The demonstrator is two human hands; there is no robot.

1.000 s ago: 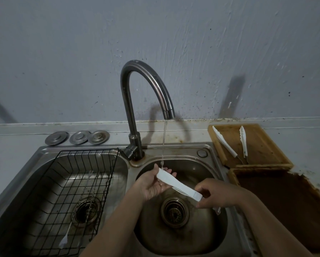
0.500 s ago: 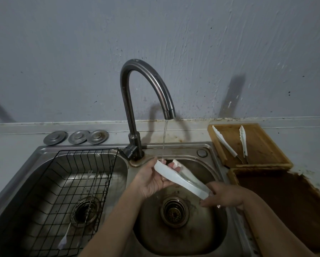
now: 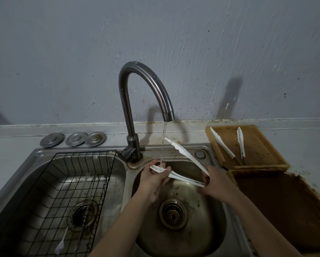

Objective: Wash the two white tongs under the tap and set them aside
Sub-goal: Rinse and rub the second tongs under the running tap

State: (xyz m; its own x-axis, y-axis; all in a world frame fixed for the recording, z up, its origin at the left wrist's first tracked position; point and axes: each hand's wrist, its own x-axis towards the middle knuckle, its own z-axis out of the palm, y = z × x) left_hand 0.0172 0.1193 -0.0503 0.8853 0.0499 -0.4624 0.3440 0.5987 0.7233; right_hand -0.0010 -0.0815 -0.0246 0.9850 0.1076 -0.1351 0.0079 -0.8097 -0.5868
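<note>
A pair of white tongs [image 3: 187, 158] is spread wide over the right sink basin [image 3: 207, 234]. My right hand [image 3: 213, 183] grips its hinge end. My left hand [image 3: 152, 178] holds the tip of the lower arm under the thin stream of water from the curved tap [image 3: 148, 89]. The upper arm points up and back toward the tap base. A second pair of white tongs [image 3: 229, 143] lies open on a wooden board [image 3: 257, 145] to the right of the sink.
The left basin holds a black wire rack [image 3: 49, 191] with thin utensils lying in it. Three round metal lids [image 3: 75, 139] sit on the counter behind it. A dark brown board [image 3: 285, 210] lies on the counter at the right.
The tongs have sprung open, with the upper arm swinging up and back. My left hand shifted to the lower arm's tip under the water. My right hand moved slightly right.
</note>
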